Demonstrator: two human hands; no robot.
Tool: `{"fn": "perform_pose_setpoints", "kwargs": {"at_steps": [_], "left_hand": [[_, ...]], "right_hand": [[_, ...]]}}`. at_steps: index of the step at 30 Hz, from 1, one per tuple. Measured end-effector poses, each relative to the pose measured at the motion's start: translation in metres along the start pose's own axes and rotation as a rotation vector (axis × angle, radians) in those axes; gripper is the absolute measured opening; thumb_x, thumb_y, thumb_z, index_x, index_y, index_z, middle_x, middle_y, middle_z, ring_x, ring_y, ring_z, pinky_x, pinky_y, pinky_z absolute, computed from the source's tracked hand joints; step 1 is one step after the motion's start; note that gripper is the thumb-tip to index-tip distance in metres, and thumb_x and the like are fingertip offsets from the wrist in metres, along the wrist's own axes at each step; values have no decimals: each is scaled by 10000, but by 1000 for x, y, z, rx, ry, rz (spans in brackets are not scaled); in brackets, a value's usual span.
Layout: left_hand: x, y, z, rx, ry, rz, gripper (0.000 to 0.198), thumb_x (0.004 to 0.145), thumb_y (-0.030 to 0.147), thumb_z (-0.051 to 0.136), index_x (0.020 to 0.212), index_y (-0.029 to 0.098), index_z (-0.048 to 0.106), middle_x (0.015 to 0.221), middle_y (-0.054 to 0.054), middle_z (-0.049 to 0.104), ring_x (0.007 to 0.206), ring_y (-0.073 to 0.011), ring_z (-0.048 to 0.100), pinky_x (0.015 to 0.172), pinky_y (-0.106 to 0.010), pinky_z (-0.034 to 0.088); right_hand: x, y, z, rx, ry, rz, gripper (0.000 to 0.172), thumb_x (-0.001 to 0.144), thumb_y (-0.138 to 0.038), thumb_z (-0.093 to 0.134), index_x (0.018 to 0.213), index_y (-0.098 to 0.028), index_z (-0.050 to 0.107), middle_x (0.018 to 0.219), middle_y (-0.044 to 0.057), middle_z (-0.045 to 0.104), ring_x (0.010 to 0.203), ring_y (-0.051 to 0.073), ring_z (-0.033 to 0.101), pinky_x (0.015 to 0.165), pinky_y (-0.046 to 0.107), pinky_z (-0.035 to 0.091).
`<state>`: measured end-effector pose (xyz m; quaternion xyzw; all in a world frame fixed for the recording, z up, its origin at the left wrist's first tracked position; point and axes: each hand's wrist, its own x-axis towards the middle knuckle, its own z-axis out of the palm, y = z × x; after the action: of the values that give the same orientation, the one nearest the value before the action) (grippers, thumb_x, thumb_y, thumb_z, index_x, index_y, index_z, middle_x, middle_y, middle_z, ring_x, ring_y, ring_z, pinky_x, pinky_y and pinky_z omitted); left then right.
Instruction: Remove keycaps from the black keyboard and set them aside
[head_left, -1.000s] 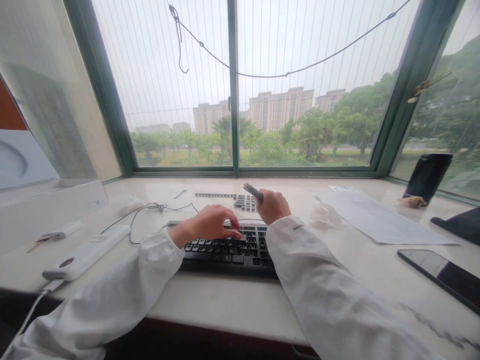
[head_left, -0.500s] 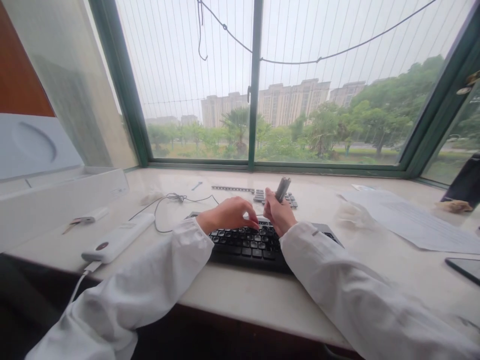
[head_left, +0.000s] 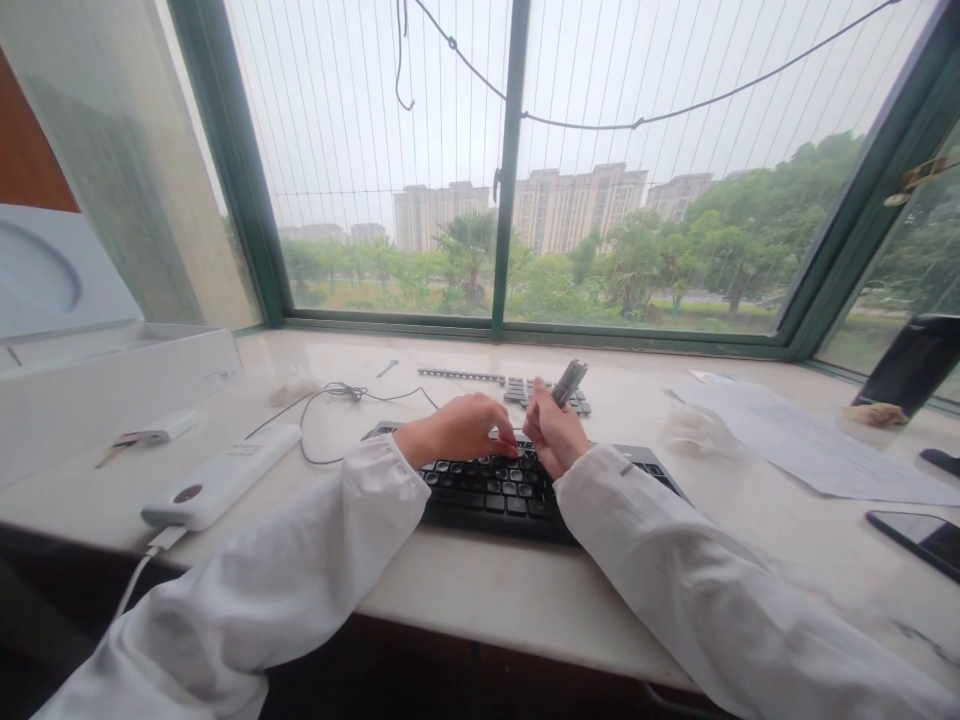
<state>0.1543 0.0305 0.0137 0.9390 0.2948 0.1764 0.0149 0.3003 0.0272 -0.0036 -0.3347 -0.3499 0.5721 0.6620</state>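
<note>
A black keyboard [head_left: 480, 500] lies on the white sill, and part of its key area shows bare black sockets. My left hand [head_left: 461, 428] rests over its upper middle, thumb and fingertips pinched together low at the keys; whatever is between them is too small to make out. Just to the right, my right hand [head_left: 555, 428] is closed round a grey tool [head_left: 571, 380], whose upper end sticks up out of the fist. Loose keycaps [head_left: 516, 390] lie in rows behind my right hand, beside a long narrow strip [head_left: 461, 375].
A white power bank [head_left: 221, 475] with a plugged cable lies at left, near a small white device [head_left: 169, 427] and a white box [head_left: 187, 355]. Thin black cable [head_left: 346, 390] coils behind the keyboard. Papers [head_left: 795, 440] and a phone [head_left: 919, 535] lie at right.
The view has shifted slightly. My left hand's fingertips have drawn closer together at the keys, while my right hand keeps hold of the grey tool.
</note>
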Motion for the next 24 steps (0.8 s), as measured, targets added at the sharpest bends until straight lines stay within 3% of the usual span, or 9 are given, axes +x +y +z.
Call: {"fn": "perform_pose_setpoints", "kwargs": {"at_steps": [24], "left_hand": [[1, 8, -4, 70, -29, 4, 148, 798, 291, 632, 836, 224, 758, 789, -27, 708, 693, -132, 624, 675, -212, 435]], "right_hand": [[-3, 8, 1, -226, 94, -111, 433, 742, -477, 654, 544, -221, 365, 389, -74, 334, 336, 63, 293, 326, 233, 243]]}}
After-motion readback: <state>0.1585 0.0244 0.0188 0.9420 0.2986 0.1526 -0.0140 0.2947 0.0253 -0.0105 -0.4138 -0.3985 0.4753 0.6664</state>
